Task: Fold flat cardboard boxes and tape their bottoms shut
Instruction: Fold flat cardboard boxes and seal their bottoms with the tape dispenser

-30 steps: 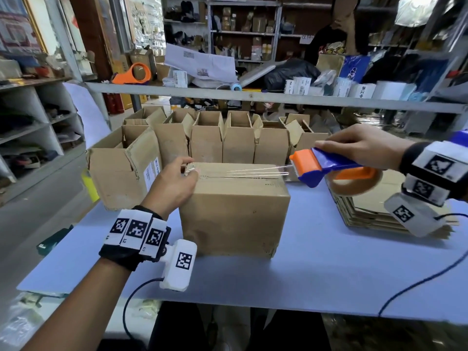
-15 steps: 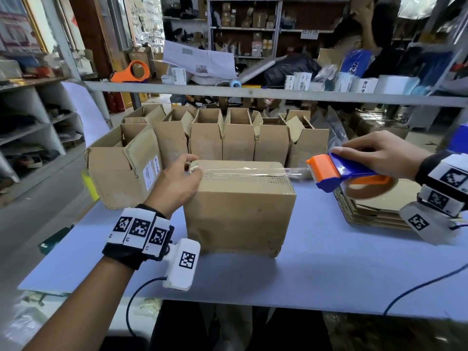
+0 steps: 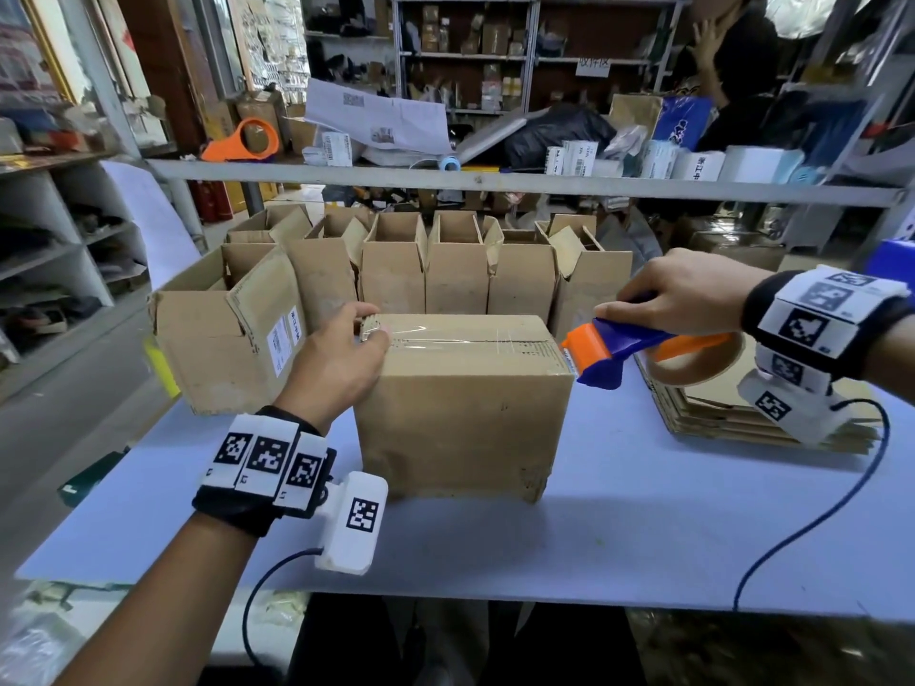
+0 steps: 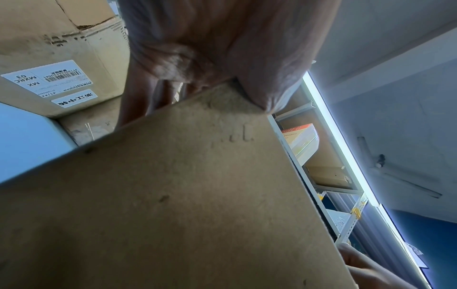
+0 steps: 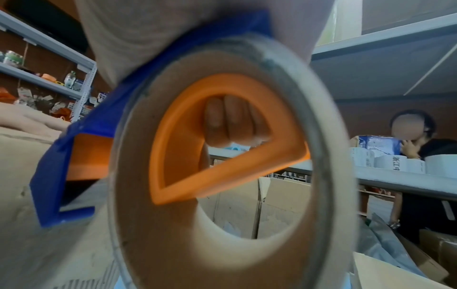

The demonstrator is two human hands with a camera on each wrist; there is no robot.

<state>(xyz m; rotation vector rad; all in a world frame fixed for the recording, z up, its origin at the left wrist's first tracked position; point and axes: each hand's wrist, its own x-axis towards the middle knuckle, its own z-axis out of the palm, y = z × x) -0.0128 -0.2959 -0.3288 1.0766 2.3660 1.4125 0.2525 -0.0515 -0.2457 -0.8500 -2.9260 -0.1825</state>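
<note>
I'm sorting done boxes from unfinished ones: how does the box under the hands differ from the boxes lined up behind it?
The front box shows a closed face on top, with clear tape along its seam; the back row boxes stand with flaps open upward. The left hand holds the front box and the right hand holds the tape dispenser at its right edge; nobody touches the back row boxes. Both are plain brown cardboard on the same table.

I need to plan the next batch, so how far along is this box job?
Done: a row of folded boxes stands behind. In hand: the left hand holds the tape's start on the front box, while the right hand has the dispenser at the far edge, the strip apparently uncut. Left: the flat stack on the right.
</note>
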